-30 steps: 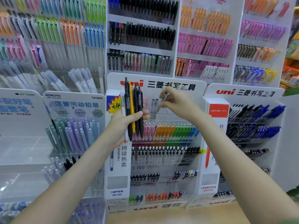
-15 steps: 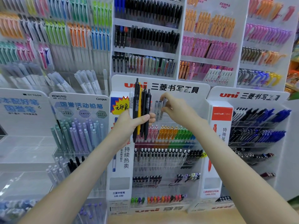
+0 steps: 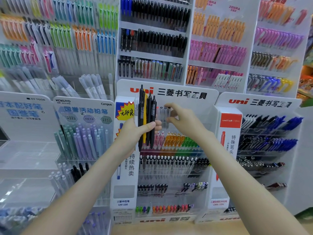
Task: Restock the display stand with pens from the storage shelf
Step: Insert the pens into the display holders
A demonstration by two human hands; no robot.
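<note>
Step in hand: filling the top tier of the uni display stand (image 3: 199, 114). At that tier's left end, right hand (image 3: 184, 121) pinches the rightmost clear pen (image 3: 168, 116) between curled forefinger and thumb; can't tell if it's seated. Just in front of the stand's top-left corner, left hand (image 3: 135, 133) grips the pen bundle (image 3: 147, 114) upright: black, one yellow, one white. Next, likely: let go, pull one pen from the bundle, slot it beside the clear ones.
</note>
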